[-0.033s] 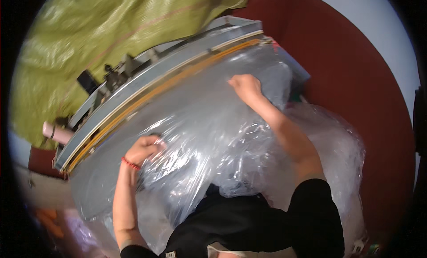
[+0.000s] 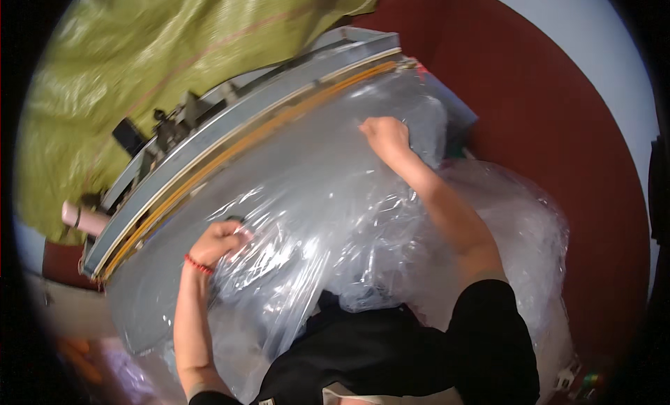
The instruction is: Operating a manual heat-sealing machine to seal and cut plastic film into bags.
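Observation:
A large sheet of clear plastic film point(image 2: 300, 189) lies over a grey work surface and drapes toward me in shiny creases. My left hand point(image 2: 218, 242), with a red bead bracelet at its wrist, is closed on the film at the left. Farther off and to the right, my right hand point(image 2: 387, 136) pinches the film near its far right part. Beyond both hands runs a long metal machine point(image 2: 244, 115), with an orange strip point(image 2: 279, 119) along its near side. The fingertips of both hands are partly hidden.
Yellow-green woven sheeting point(image 2: 174, 49) hangs behind the machine. A pink bottle point(image 2: 82, 216) and a dark phone-like slab point(image 2: 130, 136) are at its left. More bunched clear film point(image 2: 516, 223) spreads at right, beside the dark red floor point(image 2: 586, 168).
The machine and film sit slightly farther left in the view. My left hand is a little lower and farther left; my right hand keeps nearly the same place. Both grips are unchanged.

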Demonstrator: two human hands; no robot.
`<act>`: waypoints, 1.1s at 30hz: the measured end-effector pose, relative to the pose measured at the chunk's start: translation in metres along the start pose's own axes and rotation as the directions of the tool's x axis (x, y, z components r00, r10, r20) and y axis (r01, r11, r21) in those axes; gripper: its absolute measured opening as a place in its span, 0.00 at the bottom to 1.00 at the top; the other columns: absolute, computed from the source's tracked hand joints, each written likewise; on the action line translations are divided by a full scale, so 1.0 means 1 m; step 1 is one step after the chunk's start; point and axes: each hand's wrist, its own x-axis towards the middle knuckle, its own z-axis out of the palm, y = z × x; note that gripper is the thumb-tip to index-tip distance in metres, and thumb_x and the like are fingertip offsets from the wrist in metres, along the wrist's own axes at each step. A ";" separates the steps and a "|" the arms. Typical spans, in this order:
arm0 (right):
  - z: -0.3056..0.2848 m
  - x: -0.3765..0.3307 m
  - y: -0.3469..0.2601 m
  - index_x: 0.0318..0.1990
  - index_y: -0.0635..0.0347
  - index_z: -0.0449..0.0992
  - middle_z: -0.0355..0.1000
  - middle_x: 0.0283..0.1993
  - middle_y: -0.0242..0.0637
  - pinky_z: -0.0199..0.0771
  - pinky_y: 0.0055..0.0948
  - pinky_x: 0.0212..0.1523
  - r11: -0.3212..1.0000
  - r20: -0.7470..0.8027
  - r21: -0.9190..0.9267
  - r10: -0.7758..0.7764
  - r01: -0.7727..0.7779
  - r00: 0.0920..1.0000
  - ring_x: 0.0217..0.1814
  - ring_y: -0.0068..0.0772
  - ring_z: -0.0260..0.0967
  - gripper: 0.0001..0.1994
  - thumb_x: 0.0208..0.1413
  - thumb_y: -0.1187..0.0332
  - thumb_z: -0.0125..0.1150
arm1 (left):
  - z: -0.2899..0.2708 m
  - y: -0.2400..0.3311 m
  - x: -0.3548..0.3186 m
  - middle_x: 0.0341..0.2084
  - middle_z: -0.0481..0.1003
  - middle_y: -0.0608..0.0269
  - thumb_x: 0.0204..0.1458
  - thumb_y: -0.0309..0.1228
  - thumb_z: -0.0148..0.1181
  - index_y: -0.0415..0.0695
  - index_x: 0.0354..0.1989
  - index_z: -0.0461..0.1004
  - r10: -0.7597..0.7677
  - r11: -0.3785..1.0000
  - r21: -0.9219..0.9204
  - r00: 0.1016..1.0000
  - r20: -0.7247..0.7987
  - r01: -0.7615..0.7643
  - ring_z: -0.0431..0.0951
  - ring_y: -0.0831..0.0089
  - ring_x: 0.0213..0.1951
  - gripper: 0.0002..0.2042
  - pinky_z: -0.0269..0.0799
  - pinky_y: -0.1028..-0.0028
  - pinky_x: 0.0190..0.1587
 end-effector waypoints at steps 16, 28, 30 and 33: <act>-0.047 0.054 0.148 0.28 0.55 0.74 0.66 0.38 0.39 0.66 0.38 0.41 0.884 -0.464 -0.338 0.143 -0.324 0.874 0.42 0.43 0.63 0.10 0.40 0.60 0.58 | -0.033 -0.041 -0.074 0.17 0.72 0.62 0.40 0.19 0.48 0.35 0.25 0.72 0.047 0.999 0.022 0.999 -0.004 -0.047 0.70 0.79 0.18 0.05 0.63 0.82 0.21; -0.038 0.071 0.174 0.39 0.55 0.68 0.68 0.40 0.43 0.63 0.39 0.39 0.923 -0.255 -0.259 0.218 -0.284 0.942 0.42 0.47 0.65 0.15 0.48 0.57 0.49 | -0.128 -0.138 -0.224 0.21 0.67 0.71 0.50 0.32 0.49 0.41 0.25 0.68 0.138 0.975 0.218 0.660 -0.739 0.040 0.65 0.84 0.26 0.08 0.62 0.81 0.31; -0.039 0.074 0.200 0.37 0.56 0.67 0.69 0.36 0.44 0.63 0.39 0.36 0.917 -0.306 -0.293 0.179 -0.271 0.935 0.39 0.48 0.65 0.13 0.50 0.57 0.48 | -0.130 -0.152 -0.201 0.21 0.66 0.72 0.51 0.33 0.47 0.43 0.29 0.67 0.086 0.965 -0.082 0.597 -0.798 -0.249 0.66 0.83 0.25 0.06 0.63 0.81 0.29; -0.041 0.083 0.239 0.34 0.59 0.67 0.68 0.31 0.41 0.63 0.32 0.36 0.975 -0.330 -0.183 0.061 -0.127 0.942 0.35 0.38 0.65 0.13 0.51 0.58 0.49 | -0.144 -0.168 -0.153 0.16 0.64 0.72 0.49 0.28 0.49 0.41 0.25 0.66 0.429 0.892 0.451 0.262 -0.864 0.026 0.63 0.83 0.18 0.05 0.59 0.82 0.21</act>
